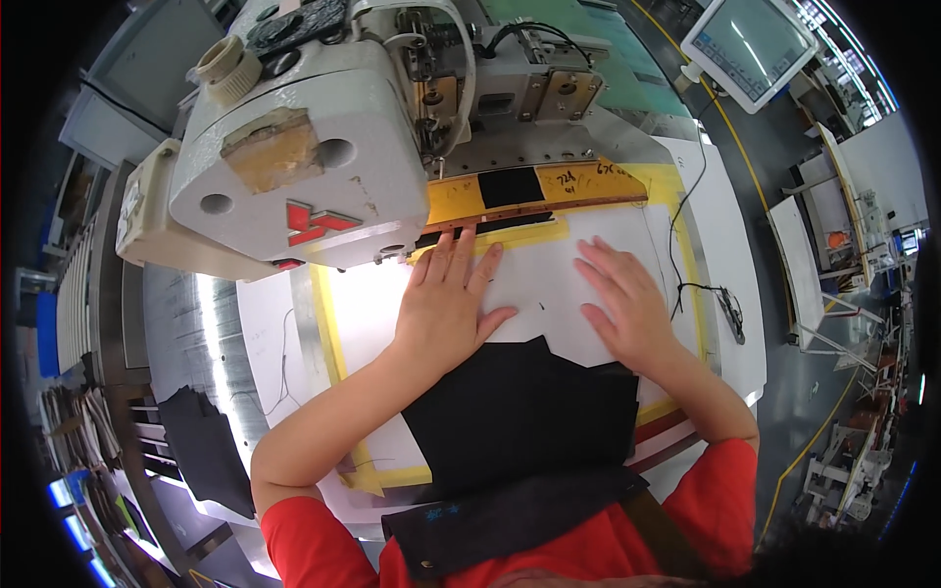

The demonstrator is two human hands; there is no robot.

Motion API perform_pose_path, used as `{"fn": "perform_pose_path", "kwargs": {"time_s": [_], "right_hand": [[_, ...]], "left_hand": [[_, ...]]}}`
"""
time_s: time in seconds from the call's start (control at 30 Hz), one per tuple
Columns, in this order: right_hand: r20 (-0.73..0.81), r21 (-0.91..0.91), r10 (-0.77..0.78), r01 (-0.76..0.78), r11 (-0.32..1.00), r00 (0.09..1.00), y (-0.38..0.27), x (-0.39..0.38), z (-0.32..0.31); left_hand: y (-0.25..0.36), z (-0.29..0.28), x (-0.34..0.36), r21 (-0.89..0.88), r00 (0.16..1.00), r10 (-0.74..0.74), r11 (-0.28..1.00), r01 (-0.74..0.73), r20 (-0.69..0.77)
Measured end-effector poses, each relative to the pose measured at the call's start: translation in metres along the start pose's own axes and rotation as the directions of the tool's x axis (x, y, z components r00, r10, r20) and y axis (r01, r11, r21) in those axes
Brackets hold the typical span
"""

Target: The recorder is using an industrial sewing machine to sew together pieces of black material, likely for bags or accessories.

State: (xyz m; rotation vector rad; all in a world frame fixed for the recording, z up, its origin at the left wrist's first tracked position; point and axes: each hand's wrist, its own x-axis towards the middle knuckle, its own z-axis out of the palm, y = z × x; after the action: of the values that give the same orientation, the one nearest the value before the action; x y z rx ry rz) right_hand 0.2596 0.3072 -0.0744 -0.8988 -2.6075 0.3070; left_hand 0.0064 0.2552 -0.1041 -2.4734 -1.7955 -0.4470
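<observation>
My left hand [443, 306] lies flat with its fingers stretched out. Its fingertips reach a narrow black strip [512, 223] along the front edge of a long yellow bar [598, 182] under a large white sewing machine [284, 171]. Farther right, my right hand [629, 312] is over the white work sheet [544, 284], fingers straight and slightly apart, holding nothing. Whether its fingertips touch the sheet I cannot tell. Between my forearms and close to my body spreads a piece of black fabric [520, 416]. Yellow tape [529, 236] runs across the sheet just below the strip.
At the left, more black fabric [204, 446] hangs over the metal table's [181, 323] edge. A thin black cord [674, 235] trails down the right side to a small tangle [730, 314]. A control screen [750, 49] stands at the far right.
</observation>
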Motion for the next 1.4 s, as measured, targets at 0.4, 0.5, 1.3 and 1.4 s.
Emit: {"fn": "perform_pose_path", "kwargs": {"time_s": [0.4, 0.5, 1.3, 1.4], "right_hand": [[0.080, -0.127, -0.047, 0.056, 0.990, 0.996, 0.000, 0.048, 0.047], [0.089, -0.141, -0.029, 0.042, 0.989, 0.996, -0.002, 0.045, 0.049], [0.015, -0.174, -0.091, 0.093, 0.980, 0.996, -0.005, 0.045, 0.043], [0.007, -0.162, -0.095, 0.095, 0.982, 0.995, -0.006, 0.045, 0.043]], "left_hand": [[-0.017, -0.015, -0.012, -0.060, 0.999, -0.027, 0.998, 0.029, 0.031], [-0.014, -0.016, -0.012, -0.104, 0.994, -0.069, 0.992, 0.077, 0.085], [-0.008, -0.015, -0.019, 0.028, 0.995, -0.086, 0.996, 0.085, 0.049], [-0.008, -0.015, -0.020, 0.045, 0.996, -0.084, 0.996, 0.082, 0.036]]}}
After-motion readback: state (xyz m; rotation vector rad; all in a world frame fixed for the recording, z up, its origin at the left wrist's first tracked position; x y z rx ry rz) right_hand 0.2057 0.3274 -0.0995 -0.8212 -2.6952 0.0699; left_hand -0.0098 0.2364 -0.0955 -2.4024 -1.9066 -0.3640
